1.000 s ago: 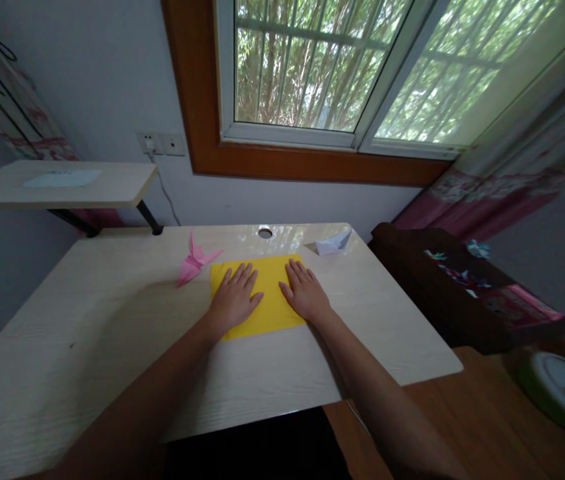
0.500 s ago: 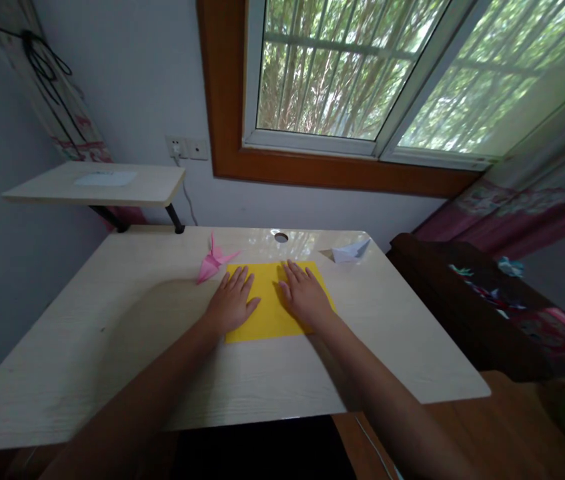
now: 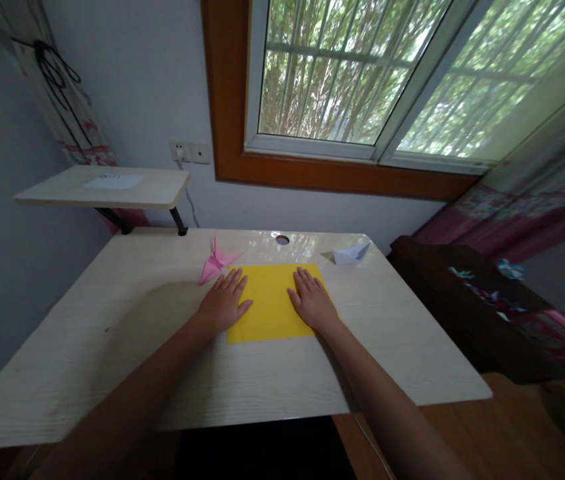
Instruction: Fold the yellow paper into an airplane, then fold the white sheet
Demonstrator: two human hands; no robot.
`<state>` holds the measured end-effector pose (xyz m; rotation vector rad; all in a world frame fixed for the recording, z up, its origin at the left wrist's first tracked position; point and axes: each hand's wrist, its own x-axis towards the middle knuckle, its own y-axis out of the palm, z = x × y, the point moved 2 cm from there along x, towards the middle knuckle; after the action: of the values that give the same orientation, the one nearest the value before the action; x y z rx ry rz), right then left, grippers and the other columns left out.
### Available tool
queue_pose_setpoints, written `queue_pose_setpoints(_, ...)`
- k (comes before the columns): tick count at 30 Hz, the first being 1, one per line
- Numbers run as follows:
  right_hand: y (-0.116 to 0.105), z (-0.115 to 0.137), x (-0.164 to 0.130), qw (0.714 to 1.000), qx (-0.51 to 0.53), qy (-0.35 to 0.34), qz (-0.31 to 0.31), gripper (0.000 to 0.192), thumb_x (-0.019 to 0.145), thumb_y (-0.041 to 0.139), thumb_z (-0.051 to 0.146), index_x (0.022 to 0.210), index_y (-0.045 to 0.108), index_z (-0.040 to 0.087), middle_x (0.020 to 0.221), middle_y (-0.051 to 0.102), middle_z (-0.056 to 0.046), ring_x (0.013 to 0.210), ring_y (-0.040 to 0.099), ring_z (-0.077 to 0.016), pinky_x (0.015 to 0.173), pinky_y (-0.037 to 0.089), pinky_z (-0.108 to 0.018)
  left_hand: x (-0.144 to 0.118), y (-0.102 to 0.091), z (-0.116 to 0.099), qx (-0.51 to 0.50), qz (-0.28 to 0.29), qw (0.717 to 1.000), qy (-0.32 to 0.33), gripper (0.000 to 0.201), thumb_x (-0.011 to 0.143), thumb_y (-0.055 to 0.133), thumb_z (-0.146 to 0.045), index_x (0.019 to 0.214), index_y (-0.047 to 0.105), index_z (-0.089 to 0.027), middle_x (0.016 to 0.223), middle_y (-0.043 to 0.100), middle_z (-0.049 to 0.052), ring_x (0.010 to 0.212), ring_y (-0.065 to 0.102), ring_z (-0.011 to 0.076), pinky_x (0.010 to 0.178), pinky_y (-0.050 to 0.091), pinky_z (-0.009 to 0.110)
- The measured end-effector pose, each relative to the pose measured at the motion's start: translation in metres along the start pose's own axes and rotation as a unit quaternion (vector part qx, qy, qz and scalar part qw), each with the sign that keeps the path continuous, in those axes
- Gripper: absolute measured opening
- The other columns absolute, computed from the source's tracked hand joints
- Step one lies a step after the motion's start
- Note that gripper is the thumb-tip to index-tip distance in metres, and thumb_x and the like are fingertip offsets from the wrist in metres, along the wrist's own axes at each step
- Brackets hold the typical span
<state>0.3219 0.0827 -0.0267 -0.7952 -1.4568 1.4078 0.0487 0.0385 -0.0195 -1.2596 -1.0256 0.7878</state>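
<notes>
A sheet of yellow paper (image 3: 271, 303) lies flat on the pale wooden desk (image 3: 272, 383). My left hand (image 3: 223, 303) rests palm down over the sheet's left edge, fingers stretched and thumb pointing inward. On the right part of the sheet my right hand (image 3: 315, 301) lies flat too, with its fingers extended. Neither hand grips anything. Just beyond my left fingertips stands a pink folded paper crane (image 3: 215, 262). A white folded paper boat (image 3: 351, 254) sits near the desk's far right corner, apart from my right hand.
A raised shelf (image 3: 157, 191) with a white paper (image 3: 113, 181) on it stands at the desk's back left. The desk has a round cable hole (image 3: 283, 240) near its far edge. Dark furniture (image 3: 442, 293) bearing small items is to the right, below a curtain.
My hands have slid apart across the yellow paper, the left one toward the left edge and the right one toward the right. More of the sheet's middle shows.
</notes>
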Motion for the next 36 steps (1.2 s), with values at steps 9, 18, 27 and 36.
queue_pose_setpoints(9, -0.003, -0.023, -0.010, 0.999, -0.037, 0.021, 0.002, 0.064, 0.106, 0.029, 0.045, 0.155, 0.037, 0.004, 0.165, 0.027, -0.016, 0.154, 0.025, -0.0270, 0.125, 0.022, -0.044, -0.016, -0.030, -0.001, 0.057, 0.031, 0.998, 0.000, 0.049, 0.101, 0.043, -0.031, 0.136, 0.059, -0.001, 0.147, 0.053, 0.024, 0.142, 0.046, 0.0336, 0.120, 0.033, 0.047)
queue_pose_setpoints(18, -0.002, -0.022, -0.012, 0.999, -0.038, 0.016, -0.010, 0.063, 0.105, 0.031, 0.043, 0.154, 0.038, 0.004, 0.164, 0.029, -0.017, 0.153, 0.027, -0.0281, 0.124, 0.024, -0.046, 0.044, -0.027, -0.097, -0.047, 0.067, 0.995, 0.051, 0.057, 0.103, 0.038, -0.040, 0.151, 0.046, -0.009, 0.161, 0.037, 0.014, 0.152, 0.030, 0.0322, 0.123, 0.028, 0.053)
queue_pose_setpoints(27, -0.003, -0.020, -0.012, 0.999, -0.048, 0.023, -0.005, 0.063, 0.106, 0.031, 0.043, 0.154, 0.038, 0.004, 0.163, 0.030, -0.017, 0.153, 0.028, -0.0277, 0.124, 0.023, -0.044, 0.037, 0.007, -0.069, -0.058, -0.021, 0.998, 0.018, 0.065, 0.104, 0.030, -0.054, 0.156, 0.038, -0.016, 0.166, 0.028, 0.009, 0.156, 0.018, 0.0253, 0.128, 0.013, 0.047)
queue_pose_setpoints(36, -0.022, 0.006, -0.007, 0.999, -0.046, -0.009, -0.018, 0.058, 0.105, 0.031, 0.039, 0.153, 0.041, 0.007, 0.162, 0.033, -0.016, 0.152, 0.029, -0.0294, 0.124, 0.022, -0.051, 0.009, 0.005, -0.027, -0.019, -0.021, 0.999, -0.036, 0.066, 0.103, 0.034, -0.052, 0.154, 0.040, -0.010, 0.165, 0.029, 0.015, 0.155, 0.021, 0.0279, 0.128, 0.015, 0.047)
